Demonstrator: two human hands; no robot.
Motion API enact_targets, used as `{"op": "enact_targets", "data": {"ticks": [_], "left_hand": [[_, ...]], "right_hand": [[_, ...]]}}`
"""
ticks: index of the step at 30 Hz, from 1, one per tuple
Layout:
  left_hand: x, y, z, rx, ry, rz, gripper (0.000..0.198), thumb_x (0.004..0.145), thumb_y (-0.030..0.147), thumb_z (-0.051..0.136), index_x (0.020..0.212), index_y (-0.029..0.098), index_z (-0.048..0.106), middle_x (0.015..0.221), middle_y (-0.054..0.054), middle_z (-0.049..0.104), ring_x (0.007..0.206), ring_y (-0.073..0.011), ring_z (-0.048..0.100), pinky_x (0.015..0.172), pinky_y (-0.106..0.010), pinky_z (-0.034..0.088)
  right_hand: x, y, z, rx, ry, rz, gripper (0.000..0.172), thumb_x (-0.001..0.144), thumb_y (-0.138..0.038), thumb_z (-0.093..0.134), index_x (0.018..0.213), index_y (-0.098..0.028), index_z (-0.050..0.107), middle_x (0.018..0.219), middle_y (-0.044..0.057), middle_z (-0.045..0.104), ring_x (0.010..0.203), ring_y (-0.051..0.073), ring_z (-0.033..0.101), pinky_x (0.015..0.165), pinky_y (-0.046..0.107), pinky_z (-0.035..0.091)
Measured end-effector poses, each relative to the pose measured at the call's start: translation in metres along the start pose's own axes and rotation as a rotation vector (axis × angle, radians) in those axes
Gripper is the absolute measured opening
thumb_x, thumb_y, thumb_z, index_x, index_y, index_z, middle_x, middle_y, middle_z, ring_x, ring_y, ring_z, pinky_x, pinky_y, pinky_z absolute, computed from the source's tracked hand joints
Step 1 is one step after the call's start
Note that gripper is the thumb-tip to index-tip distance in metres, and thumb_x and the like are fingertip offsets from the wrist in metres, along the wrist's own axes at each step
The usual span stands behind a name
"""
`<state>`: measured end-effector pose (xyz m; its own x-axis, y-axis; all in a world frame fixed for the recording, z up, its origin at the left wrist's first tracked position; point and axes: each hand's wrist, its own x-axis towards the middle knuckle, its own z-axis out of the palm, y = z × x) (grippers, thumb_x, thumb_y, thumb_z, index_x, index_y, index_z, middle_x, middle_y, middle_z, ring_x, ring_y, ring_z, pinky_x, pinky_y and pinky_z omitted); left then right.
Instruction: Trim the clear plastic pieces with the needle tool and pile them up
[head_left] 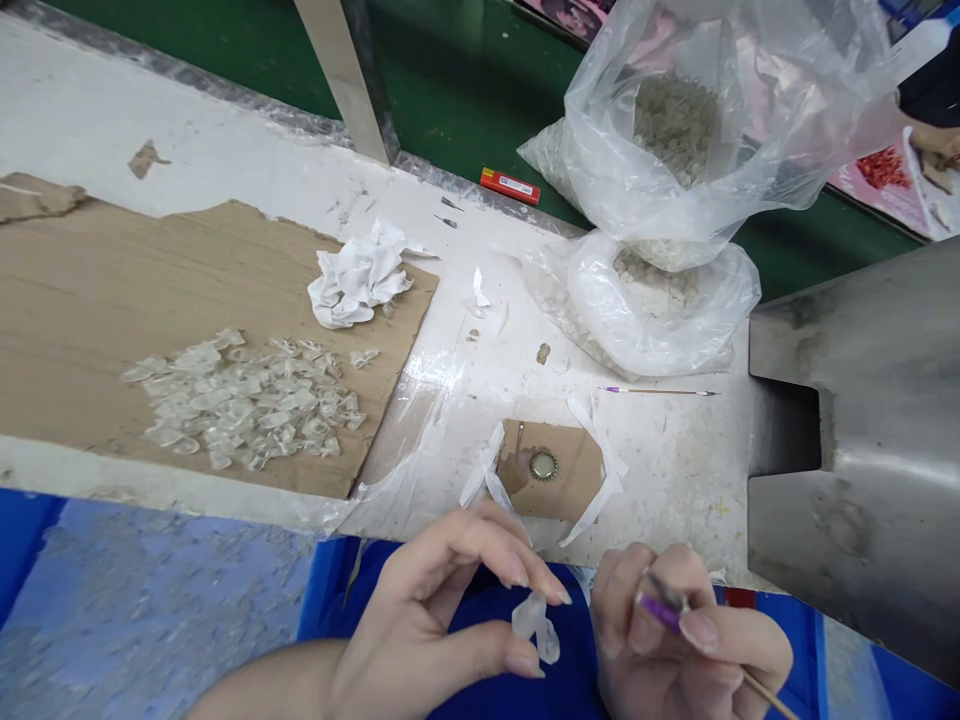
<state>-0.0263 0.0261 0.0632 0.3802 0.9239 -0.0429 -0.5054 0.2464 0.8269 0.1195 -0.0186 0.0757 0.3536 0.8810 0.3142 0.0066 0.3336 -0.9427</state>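
I am pinching a clear molded piece (529,616) between thumb and fingers of my left hand (442,625), while my right hand (675,635) is gripping a purple-handled pick (658,612). Just beyond, a metal bottle cap (544,465) is sitting on a cardboard scrap (577,480). A heap of similar clear pieces (247,400) is lying left on a cardboard sheet (112,300), with a plastic bag (660,340) standing far right.

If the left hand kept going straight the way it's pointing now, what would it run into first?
The left hand, pinching clear pieces, points toward the right hand, which holds a purple-handled tool. The right hand would probably come first, though depth is hard to judge from this view.
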Motion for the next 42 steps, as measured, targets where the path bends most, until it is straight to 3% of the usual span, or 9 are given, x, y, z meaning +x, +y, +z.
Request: {"op": "enact_targets", "data": {"ticks": [3,7,10,17,21,25,33,37,42], "left_hand": [[0.003,0.0,-0.002,0.174,-0.012,0.101,0.014,0.086,0.034,0.081,0.092,0.024,0.074,0.078,-0.003,0.084,0.071,-0.0162,0.075,0.067,-0.026,0.063],[0.006,0.001,-0.003,0.297,-0.064,0.178,0.015,0.09,0.038,0.077,0.094,0.024,0.075,0.074,-0.005,0.083,0.062,-0.0166,0.07,0.058,-0.028,0.058],[0.007,0.001,-0.005,0.334,-0.104,0.2,0.012,0.092,0.036,0.074,0.097,0.025,0.075,0.077,-0.004,0.084,0.064,-0.0162,0.071,0.062,-0.027,0.059],[0.005,0.003,-0.01,0.538,-0.171,0.343,0.023,0.09,0.033,0.076,0.111,0.025,0.073,0.091,-0.008,0.082,0.073,-0.018,0.075,0.067,-0.027,0.062],[0.002,0.004,-0.013,0.616,-0.202,0.369,0.025,0.089,0.023,0.078,0.113,0.024,0.07,0.087,-0.005,0.075,0.068,-0.0155,0.072,0.063,-0.024,0.062],[0.003,0.004,-0.012,0.645,-0.22,0.378,0.021,0.093,0.028,0.073,0.112,0.021,0.067,0.084,-0.002,0.068,0.068,-0.0126,0.07,0.064,-0.018,0.062],[0.01,0.004,-0.008,0.619,-0.162,0.428,0.023,0.091,0.039,0.074,0.097,0.018,0.066,0.077,0.0,0.068,0.066,-0.0111,0.068,0.064,-0.017,0.061],[0.007,0.005,-0.007,0.629,-0.15,0.399,0.023,0.093,0.04,0.072,0.098,0.018,0.067,0.078,-0.002,0.072,0.065,-0.0111,0.069,0.066,-0.017,0.061],[0.004,0.002,-0.006,0.5,-0.139,0.333,0.025,0.091,0.043,0.073,0.098,0.019,0.069,0.078,-0.003,0.073,0.067,-0.0116,0.071,0.068,-0.016,0.061]], "right_hand": [[-0.001,0.004,-0.003,-0.07,-0.023,0.016,0.029,0.108,-0.027,0.041,0.117,-0.03,0.068,0.066,0.0,0.063,0.051,0.015,0.057,0.045,0.028,0.049],[-0.005,0.004,-0.006,0.021,-0.193,0.351,0.014,0.102,-0.037,0.056,0.1,-0.026,0.064,0.075,0.003,0.069,0.06,0.016,0.065,0.052,0.027,0.054],[-0.007,0.004,-0.006,0.17,-0.265,0.477,0.027,0.091,-0.05,0.069,0.089,-0.026,0.057,0.074,0.0,0.064,0.054,0.013,0.06,0.048,0.023,0.05],[0.0,0.006,0.002,0.416,-0.227,0.716,0.042,0.082,-0.043,0.081,0.074,-0.025,0.044,0.069,-0.007,0.047,0.052,0.009,0.046,0.052,0.022,0.045],[0.001,0.007,0.003,0.496,-0.25,0.758,0.041,0.081,-0.038,0.082,0.072,-0.025,0.045,0.069,-0.007,0.043,0.051,0.008,0.042,0.051,0.021,0.042],[-0.001,0.008,0.001,0.507,-0.256,0.737,0.028,0.083,-0.04,0.081,0.084,-0.026,0.056,0.071,-0.006,0.049,0.052,0.009,0.039,0.05,0.021,0.038],[0.002,0.006,-0.011,0.28,-0.282,0.622,0.011,0.097,-0.032,0.066,0.096,-0.028,0.077,0.075,0.0,0.06,0.066,0.013,0.052,0.063,0.025,0.044],[0.0,0.008,-0.015,0.351,-0.334,0.523,0.015,0.097,-0.027,0.066,0.104,-0.032,0.077,0.072,0.001,0.062,0.065,0.015,0.057,0.061,0.027,0.046],[-0.002,0.009,-0.014,0.306,-0.228,0.515,0.011,0.097,-0.027,0.066,0.102,-0.03,0.075,0.073,0.0,0.063,0.065,0.014,0.058,0.06,0.025,0.047]]}}
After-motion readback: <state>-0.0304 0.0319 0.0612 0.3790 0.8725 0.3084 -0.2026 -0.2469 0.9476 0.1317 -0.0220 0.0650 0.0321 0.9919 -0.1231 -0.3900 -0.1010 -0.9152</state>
